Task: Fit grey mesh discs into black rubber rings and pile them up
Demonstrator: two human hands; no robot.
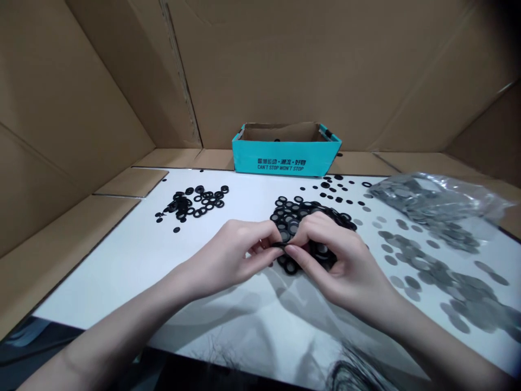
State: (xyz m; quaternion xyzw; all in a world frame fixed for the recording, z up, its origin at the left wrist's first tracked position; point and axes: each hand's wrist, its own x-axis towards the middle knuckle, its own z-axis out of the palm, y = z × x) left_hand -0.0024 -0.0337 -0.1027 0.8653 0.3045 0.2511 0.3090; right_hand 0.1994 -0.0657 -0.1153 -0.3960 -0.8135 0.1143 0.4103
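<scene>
My left hand (244,251) and my right hand (331,247) meet at the middle, both pinching one thin black ring (279,245) between thumb and forefinger. The ring is seen edge-on, so whether a disc sits in it cannot be told. Just behind and under the hands lies a pile of black rings with grey centres (290,220), partly hidden by my right hand. Loose black rings (207,201) form a smaller heap to the left. Many grey discs (443,277) are spread over the right side.
A turquoise open box (285,157) stands at the back of the white table (134,255). On the right lies a clear plastic bag (431,198) with grey discs. Small black discs (339,199) are scattered behind the pile. Cardboard walls (293,65) enclose the back and sides.
</scene>
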